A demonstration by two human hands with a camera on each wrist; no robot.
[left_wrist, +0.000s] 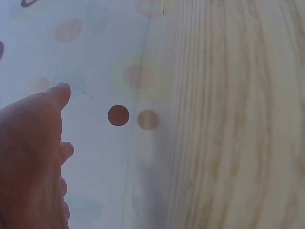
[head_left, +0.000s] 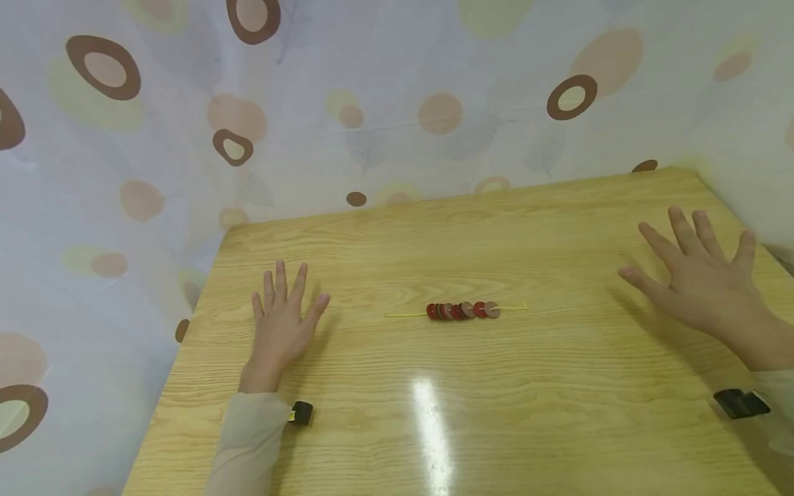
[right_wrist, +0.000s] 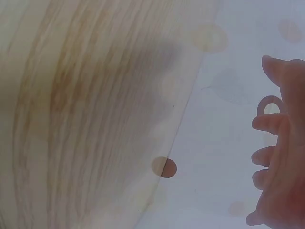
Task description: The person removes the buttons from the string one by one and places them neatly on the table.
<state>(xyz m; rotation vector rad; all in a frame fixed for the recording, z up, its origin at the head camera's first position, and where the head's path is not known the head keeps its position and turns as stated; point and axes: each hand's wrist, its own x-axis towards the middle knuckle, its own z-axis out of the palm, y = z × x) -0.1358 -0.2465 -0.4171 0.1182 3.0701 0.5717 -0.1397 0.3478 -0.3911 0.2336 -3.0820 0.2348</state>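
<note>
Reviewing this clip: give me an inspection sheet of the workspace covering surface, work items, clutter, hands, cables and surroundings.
Surface: wood-grain table, with a bright streak of reflected light.
Work items: red, brownish and darker round discs in a row on a yellow cord; cord sticks out at both ends, and the end toward the right hand looks kinked or knotted.
Clutter: nothing seen.
Hands: left hand and right hand on opposite sides of the discs, fingers spread, holding nothing; a small black object shows at each sleeve.
Cables: nothing seen.
Surroundings: pale backdrop patterned with brown, pink and yellowish rounded shapes.
</note>
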